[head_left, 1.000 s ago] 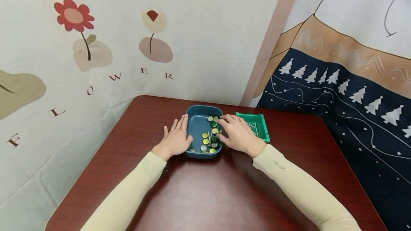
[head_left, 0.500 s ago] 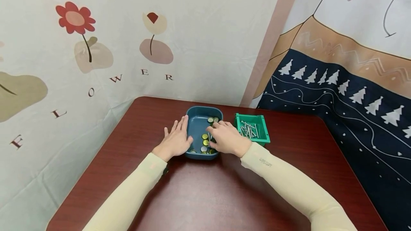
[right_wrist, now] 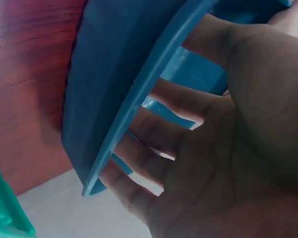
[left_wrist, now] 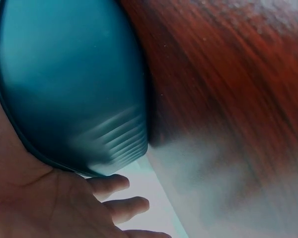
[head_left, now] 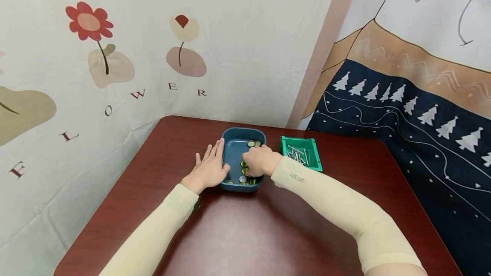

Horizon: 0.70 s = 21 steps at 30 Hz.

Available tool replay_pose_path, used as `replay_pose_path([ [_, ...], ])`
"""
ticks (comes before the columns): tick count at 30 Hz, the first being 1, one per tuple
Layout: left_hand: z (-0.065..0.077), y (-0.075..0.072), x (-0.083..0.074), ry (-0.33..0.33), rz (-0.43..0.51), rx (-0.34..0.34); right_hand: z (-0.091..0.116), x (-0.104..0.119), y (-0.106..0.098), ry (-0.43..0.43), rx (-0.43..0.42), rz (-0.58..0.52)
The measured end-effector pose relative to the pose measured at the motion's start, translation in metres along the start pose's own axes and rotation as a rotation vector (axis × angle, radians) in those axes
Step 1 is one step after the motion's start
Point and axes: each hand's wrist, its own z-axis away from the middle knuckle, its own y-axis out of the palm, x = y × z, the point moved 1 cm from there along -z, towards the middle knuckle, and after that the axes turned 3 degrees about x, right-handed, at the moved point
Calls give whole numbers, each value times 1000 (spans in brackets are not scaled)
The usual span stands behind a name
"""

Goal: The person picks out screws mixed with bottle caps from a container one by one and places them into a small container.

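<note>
A blue rectangular tray stands near the table's far edge, with several yellow, green and silver bottle caps inside, mostly on its right side. My left hand lies against the tray's left side, fingers straight; in the left wrist view the palm meets the rim. My right hand reaches over the right rim into the tray, fingers bent down among the caps. In the right wrist view its fingers pass behind the rim, so the fingertips and anything between them are hidden.
A green box holding several thin silver screws or nails stands just right of the tray. Both are on a dark red wooden table. Printed cloth hangs behind the table and to its right.
My right hand has moved left and down from the tray's right rim into the tray, its fingers drawing closer together. This uncovers the green box's contents. The left hand stays in place.
</note>
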Motion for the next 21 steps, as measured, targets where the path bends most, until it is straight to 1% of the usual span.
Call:
replay_pose_path([
  [3,-1,0,0,6,9,6,-10,0,1,-7,15,3],
  [7,-1,-2,0,5,10,10,-20,4,3,-47,10,-10],
  [9,-1,-2,1,4,4,14,-22,7,4,-71,25,-27],
  [15,-1,-3,1,6,12,26,-24,11,2,-135,86,-75],
  [21,-1,-3,1,8,15,29,-22,6,-2,-210,98,-150],
])
